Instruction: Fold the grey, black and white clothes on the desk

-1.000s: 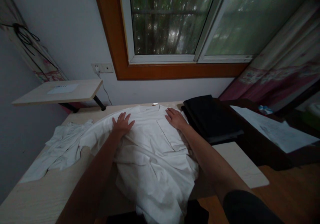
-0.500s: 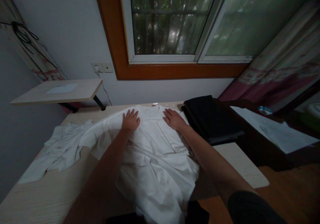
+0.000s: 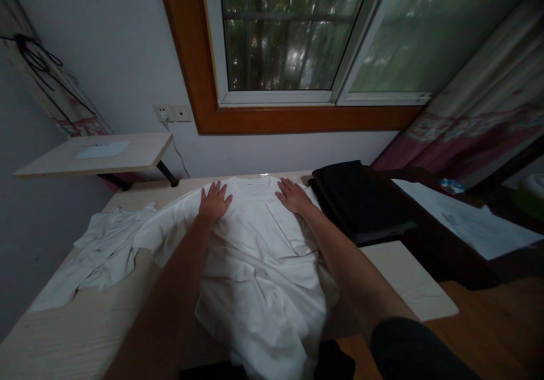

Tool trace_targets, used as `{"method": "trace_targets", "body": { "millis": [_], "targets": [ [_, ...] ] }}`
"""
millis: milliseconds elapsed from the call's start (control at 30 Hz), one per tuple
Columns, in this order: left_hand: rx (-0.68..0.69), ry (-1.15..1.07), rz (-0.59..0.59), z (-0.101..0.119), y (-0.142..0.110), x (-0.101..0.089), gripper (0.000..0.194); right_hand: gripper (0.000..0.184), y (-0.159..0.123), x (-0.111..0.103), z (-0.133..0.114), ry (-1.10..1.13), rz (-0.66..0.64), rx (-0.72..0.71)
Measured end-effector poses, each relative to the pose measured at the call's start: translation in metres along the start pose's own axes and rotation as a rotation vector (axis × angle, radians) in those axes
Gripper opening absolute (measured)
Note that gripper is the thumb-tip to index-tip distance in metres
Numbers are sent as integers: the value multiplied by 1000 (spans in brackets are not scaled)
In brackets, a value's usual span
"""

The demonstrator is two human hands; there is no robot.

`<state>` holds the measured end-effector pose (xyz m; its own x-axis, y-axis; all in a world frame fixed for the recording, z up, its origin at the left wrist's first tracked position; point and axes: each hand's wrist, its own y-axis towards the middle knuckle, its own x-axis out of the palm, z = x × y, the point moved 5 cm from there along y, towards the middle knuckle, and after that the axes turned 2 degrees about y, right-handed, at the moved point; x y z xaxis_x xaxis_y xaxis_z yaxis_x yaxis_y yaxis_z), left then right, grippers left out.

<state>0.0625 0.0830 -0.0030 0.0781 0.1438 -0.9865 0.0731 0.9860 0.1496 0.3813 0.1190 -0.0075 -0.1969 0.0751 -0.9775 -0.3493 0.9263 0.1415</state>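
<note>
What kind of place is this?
Probably a room in a home: a patterned curtain beside a wood-framed window, and a light wooden desk with a raised shelf.

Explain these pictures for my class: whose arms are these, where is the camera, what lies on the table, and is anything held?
There is no machine here: these are a person's bare arms and hands. The camera is worn on that person's head, looking forward and down. The left hand and right hand rest flat on a white shirt, one on each side of its neckline; neither grasps it. The shirt is spread over a pale table. Crumpled white fabric lies to the left, and a dark folded stack sits to the right.
</note>
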Motion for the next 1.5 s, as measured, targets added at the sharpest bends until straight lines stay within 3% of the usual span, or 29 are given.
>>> {"method": "trace_targets", "body": {
  "millis": [300,467,567,667,800,1033,1233,1500],
  "targets": [
    [-5,19,-4,-2,0,1,65,62,-3,-3,4,-27,1,60],
    [-14,59,-32,-2,1,3,66,62,-13,-14,-26,-50,55,115],
    [-15,68,-27,-1,0,2,66,61,-26,-15,-51,-27,48,52],
    [-12,71,-22,-1,-1,2,66,59,-43,-11,-59,-9,15,9],
    [-13,59,-30,-2,0,3,66,60,-57,-9,-36,-23,38,48],
    [-14,68,-12,-2,-1,1,63,63,-56,-9,2,-48,44,90],
    [-93,76,53,2,-11,-6,59,64,-55,-10,5,-48,37,92],
    [-112,75,17,5,-29,-7,60,63,-56,-11,4,-53,34,97]
  ]
}}
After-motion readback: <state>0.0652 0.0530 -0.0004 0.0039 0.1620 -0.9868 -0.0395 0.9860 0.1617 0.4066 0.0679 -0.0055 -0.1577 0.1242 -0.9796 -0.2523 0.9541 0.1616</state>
